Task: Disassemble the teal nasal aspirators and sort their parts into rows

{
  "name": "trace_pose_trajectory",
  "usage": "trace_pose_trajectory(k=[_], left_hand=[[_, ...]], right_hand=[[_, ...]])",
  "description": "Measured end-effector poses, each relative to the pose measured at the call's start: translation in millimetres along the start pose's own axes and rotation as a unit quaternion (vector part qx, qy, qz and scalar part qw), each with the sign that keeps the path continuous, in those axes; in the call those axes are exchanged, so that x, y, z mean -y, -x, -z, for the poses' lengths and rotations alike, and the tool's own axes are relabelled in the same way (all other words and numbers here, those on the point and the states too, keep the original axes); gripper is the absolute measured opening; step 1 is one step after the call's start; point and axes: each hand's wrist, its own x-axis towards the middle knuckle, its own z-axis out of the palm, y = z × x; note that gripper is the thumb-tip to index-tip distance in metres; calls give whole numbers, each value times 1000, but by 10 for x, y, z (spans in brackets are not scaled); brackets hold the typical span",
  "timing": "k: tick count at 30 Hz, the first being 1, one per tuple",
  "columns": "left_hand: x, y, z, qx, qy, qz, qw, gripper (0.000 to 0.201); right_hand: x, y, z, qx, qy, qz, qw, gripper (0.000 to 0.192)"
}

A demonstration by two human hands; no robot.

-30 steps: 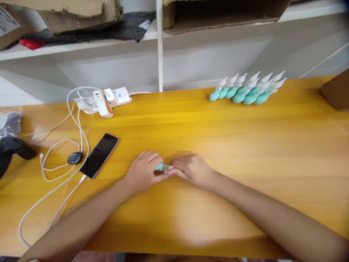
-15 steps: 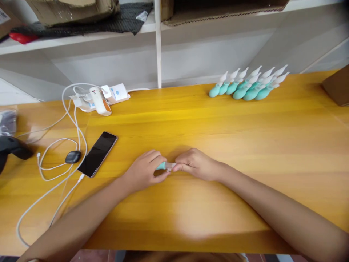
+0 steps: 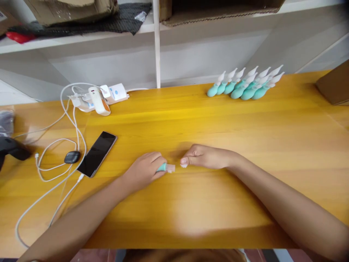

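Teal and clear plastic is showing from my left hand, which is pinching a small dropper low over the table, to the right of the phone. My right hand is sitting just right of the dropper's clear tip, fingers curled around something small and white that I cannot make out, not touching the dropper. I am judging that a steady left grip and a straight approach along the tip's line matter most here. Right of the phone the wood is lying open; the row of finished droppers is standing well beyond it, and the cables are trailing to its left.
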Motion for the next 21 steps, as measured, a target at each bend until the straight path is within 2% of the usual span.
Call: trace_pose_trajectory(k=[5,9,12,15,21], left_hand=[[35,5,-20,-7,12,-11,1000,25],[48,-13,18,-3,77,-2,997,20],[50,-24,42,11,121,-40,992,17],[27,-19,23,18,130,-79,988,13],[-46,14,-19,4,125,-77,989,7]], right_hand=[[-14,-2,-4,-27,0,11,1000,66],[-42,-49,-61,-69,8,48,996,70],[-74,-76,-104,-96,15,72,993,70],[-85,-84,-127,-101,16,81,991,69],[-73,-90,-139,-107,19,89,990,69]])
